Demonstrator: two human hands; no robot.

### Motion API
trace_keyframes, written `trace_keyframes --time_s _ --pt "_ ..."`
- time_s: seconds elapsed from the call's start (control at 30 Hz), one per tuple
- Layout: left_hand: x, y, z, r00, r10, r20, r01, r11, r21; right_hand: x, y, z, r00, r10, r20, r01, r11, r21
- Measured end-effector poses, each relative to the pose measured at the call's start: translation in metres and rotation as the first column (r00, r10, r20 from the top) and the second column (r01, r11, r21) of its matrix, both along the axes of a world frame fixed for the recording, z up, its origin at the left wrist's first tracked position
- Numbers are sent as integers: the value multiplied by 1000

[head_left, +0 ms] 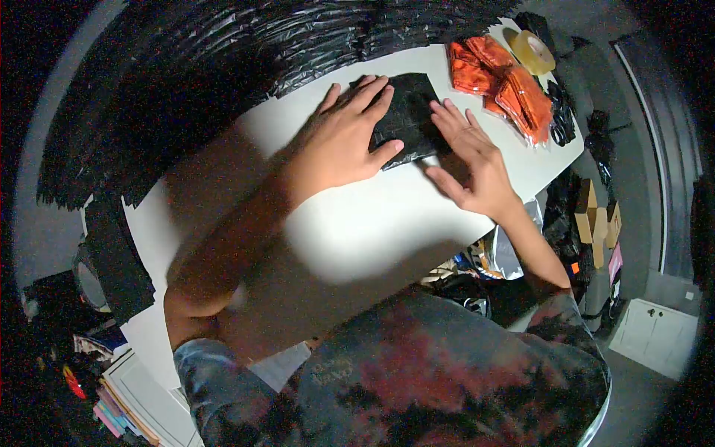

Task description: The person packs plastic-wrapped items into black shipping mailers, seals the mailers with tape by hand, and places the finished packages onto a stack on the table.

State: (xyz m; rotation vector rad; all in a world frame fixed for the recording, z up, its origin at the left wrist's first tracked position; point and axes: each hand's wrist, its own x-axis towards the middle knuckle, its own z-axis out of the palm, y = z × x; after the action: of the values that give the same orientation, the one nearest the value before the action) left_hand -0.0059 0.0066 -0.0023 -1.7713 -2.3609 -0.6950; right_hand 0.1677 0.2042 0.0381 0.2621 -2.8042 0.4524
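Observation:
A flat black plastic packet (pixel 406 119) lies on the white table (pixel 357 223). My left hand (pixel 350 138) rests over the packet's left side, its fingers spread. At the packet's right edge is my right hand (pixel 473 164), with fingers apart and the fingertips at or just over the edge; whether they touch it I cannot tell. Neither hand grips anything.
Orange items in clear bags (pixel 514 89) lie at the table's back right, beside a roll of tape (pixel 533 52). Many black plastic packets (pixel 223 67) line the far and left edges. Open cardboard boxes (pixel 592 216) stand beyond the right edge.

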Motion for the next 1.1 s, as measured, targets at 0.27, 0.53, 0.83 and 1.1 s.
trace_keyframes --time_s 0.27,0.53,0.83,1.1 --pt "-2 1 2 999 25 -25 -26 998 -52 -1 11 -4 1000 30 1 -30 980 197" --pt "-19 -1 6 783 -300 545 -87 814 574 -6 9 46 978 -66 -196 97 984 152" --pt "-25 3 1 848 -123 515 -149 878 455 -58 23 38 973 -218 -77 226 968 108" --pt "-2 1 -6 999 -17 -43 14 998 -54 -45 -17 -17 992 -65 107 36 966 255"
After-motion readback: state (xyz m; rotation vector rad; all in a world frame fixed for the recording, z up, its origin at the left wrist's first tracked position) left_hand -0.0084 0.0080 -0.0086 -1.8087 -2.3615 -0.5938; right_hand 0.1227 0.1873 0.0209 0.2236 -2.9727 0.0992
